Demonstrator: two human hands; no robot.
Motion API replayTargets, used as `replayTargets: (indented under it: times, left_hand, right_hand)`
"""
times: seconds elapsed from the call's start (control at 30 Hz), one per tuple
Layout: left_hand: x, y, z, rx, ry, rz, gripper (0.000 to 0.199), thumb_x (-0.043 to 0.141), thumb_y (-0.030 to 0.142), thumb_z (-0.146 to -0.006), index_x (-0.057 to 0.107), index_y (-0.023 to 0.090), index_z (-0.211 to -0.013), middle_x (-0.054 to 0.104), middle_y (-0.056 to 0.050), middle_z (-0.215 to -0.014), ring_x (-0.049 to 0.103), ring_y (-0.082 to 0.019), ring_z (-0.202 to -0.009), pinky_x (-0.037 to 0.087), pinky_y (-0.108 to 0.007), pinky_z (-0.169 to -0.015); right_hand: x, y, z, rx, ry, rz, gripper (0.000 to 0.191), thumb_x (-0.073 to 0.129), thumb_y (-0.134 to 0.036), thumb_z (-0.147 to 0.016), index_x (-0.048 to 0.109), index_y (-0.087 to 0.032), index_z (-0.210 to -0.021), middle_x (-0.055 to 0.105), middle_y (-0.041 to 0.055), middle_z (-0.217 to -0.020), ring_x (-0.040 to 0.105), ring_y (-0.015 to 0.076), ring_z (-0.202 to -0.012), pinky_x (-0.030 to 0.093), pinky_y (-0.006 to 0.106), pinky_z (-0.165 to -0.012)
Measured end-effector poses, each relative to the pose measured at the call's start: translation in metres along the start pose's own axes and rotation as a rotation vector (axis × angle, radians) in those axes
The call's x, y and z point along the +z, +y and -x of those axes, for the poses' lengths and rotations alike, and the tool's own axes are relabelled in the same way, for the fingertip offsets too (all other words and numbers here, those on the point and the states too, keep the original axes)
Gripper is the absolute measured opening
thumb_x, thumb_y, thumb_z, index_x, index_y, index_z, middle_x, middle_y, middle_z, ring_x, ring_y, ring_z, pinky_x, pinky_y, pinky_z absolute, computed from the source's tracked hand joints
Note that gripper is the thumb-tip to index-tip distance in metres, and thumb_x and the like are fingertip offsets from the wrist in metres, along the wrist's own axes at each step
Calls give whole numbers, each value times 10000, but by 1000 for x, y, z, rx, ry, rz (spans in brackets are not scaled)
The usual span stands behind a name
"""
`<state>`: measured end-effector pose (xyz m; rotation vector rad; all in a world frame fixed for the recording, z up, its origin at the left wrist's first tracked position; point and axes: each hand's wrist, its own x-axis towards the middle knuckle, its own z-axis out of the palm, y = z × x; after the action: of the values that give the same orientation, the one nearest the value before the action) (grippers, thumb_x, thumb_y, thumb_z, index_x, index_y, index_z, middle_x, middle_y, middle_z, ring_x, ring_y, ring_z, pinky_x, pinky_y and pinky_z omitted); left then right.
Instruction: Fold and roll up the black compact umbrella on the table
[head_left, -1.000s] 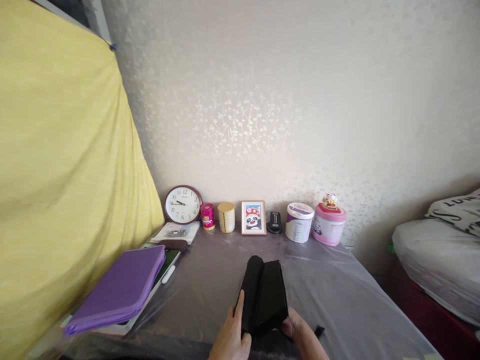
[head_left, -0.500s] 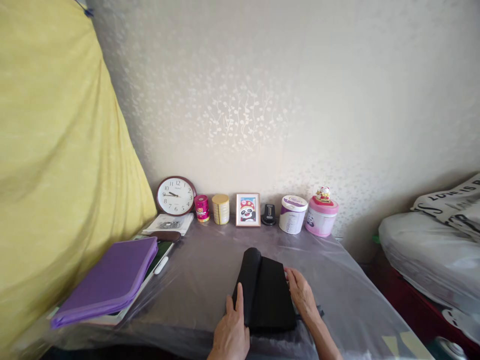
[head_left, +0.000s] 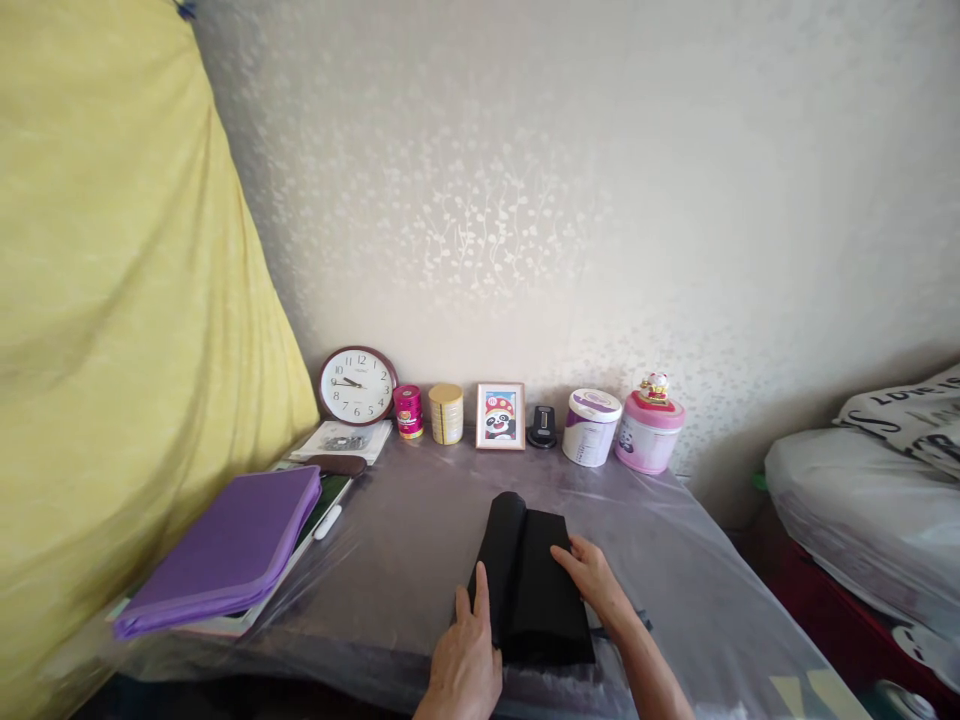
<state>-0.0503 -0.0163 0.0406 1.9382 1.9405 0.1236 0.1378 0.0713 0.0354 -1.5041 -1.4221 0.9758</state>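
A black, folded piece of flat material [head_left: 547, 590], its left side rolled into a thick tube, lies on the table near the front edge. My left hand [head_left: 466, 650] holds the lower left of the roll, index finger stretched along it and the other fingers partly hidden. On the right edge, my right hand [head_left: 592, 577] pinches the flat part, thumb on top and fingers at the side and beneath. A dark strap-like end [head_left: 643, 619] shows beyond my right wrist. What kind of article the black thing is, I cannot tell.
Plastic sheeting covers the table [head_left: 405, 530]. A purple folder [head_left: 225, 545] and white marker [head_left: 328, 522] lie left. Along the wall stand a clock [head_left: 358, 386], several tins, a picture frame [head_left: 501, 416] and a pink container [head_left: 649, 437]. A yellow curtain [head_left: 135, 300] hangs left.
My right thumb has come over the top of the black material's right edge, and the hand has shifted slightly inward. My left hand keeps its place on the roll. The view has shifted slightly.
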Motion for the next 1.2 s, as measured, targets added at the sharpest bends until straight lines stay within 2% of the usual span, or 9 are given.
replayTargets:
  times: [0.2, 0.37, 0.5, 0.7, 0.8, 0.9, 1.03, 1.13, 1.2]
  left_hand:
    - [-2, 5, -2, -39, 8, -22, 855, 481, 70, -716, -13, 126, -1411, 300, -235, -1392, 621, -253, -931, 483, -327, -781]
    - [7, 2, -5, -19, 41, -37, 793, 489, 56, -681, 162, 96, -1402, 316, -241, -1382, 632, -241, -908, 490, -324, -784]
    - [9, -1, -6, -9, 4, -48, 634, 481, 78, -693, 355, 32, -1313, 269, -264, -1406, 611, -265, -973, 474, -337, -831]
    - [1, -12, 0, 43, -25, -96, 617, 440, 120, -745, 302, 39, -1341, 312, -227, -1403, 580, -246, -1039, 459, -322, -868]
    - [-3, -22, 6, 93, 63, -126, 569, 432, 174, -785, 325, 46, -1329, 441, -206, -1318, 561, -251, -1065, 464, -328, -868]
    - [-10, -25, 10, 153, 263, -142, 432, 419, 220, -817, 464, 79, -1222, 510, -186, -1241, 520, -275, -1113, 458, -369, -886]
    - [-15, -13, 6, 361, 439, -29, 265, 379, 177, -824, 586, 200, -987, 596, -68, -1056, 573, -204, -954, 479, -354, -835]
    - [1, -12, -6, 474, 499, 12, 322, 423, 176, -800, 566, 229, -1083, 571, -41, -1162, 534, -203, -1053, 446, -365, -920]
    - [21, -18, -16, 463, 548, -5, 436, 469, 211, -778, 497, 208, -1214, 501, -70, -1289, 470, -241, -1167, 425, -385, -962]
  right_hand:
    - [34, -45, -10, 0, -89, -188, 240, 592, -407, -681, 532, -175, -696, 447, -73, -494, 419, 79, -418, 295, 189, -371]
    - [71, -43, -31, -21, -104, -180, 227, 603, -367, -687, 594, -170, -800, 524, -44, -537, 500, 112, -489, 357, 203, -422]
    - [89, -31, -40, 13, -81, 10, 343, 569, -310, -723, 595, -151, -1025, 634, 16, -715, 599, 160, -654, 431, 238, -538]
    - [93, -33, -37, -50, -97, 336, 394, 520, -268, -778, 542, -108, -1138, 660, 55, -760, 623, 186, -784, 422, 253, -662]
    - [90, -38, -35, -44, -139, 353, 368, 499, -283, -799, 529, -123, -1128, 677, 46, -752, 634, 174, -726, 420, 246, -633]
    - [89, -42, -31, -64, -202, 307, 321, 444, -338, -837, 537, -141, -1073, 690, 29, -706, 639, 157, -660, 421, 241, -618]
    - [90, -49, -24, -147, -267, 255, 285, 351, -347, -876, 585, -183, -871, 699, 11, -694, 638, 118, -624, 420, 216, -629]
    - [91, -51, -18, -214, -276, 312, 250, 376, -278, -857, 610, -190, -851, 706, 7, -723, 630, 111, -625, 418, 205, -613]
    - [92, -51, -15, -257, -275, 360, 236, 402, -230, -835, 627, -202, -901, 710, -1, -748, 633, 117, -664, 423, 206, -631]
